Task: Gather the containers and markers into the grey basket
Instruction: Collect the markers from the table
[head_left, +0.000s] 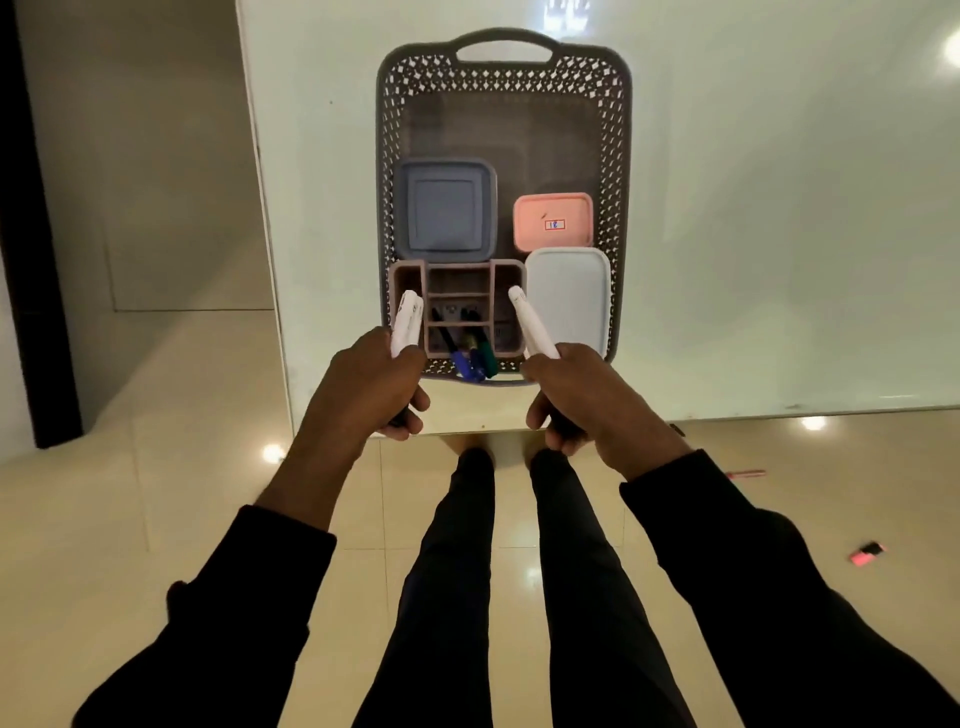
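The grey basket (504, 67) lies on a white table. Inside it are a blue-grey square container (445, 210), a pink container (554, 220) with a small label, a pale blue container (569, 299) and a mauve compartment organiser (457, 291) with several dark markers (472, 358) sticking out of its near slots. My left hand (363, 389) is shut on white markers (405, 322), their tips over the organiser's left slot. My right hand (582, 395) grips a white marker (530, 322) pointing at the organiser's right side.
The table's front edge (727, 415) runs just behind my hands, and its left edge (265, 208) drops to a tiled floor. A pink object (866, 553) and a pink stick (745, 474) lie on the floor at right. My legs stand below.
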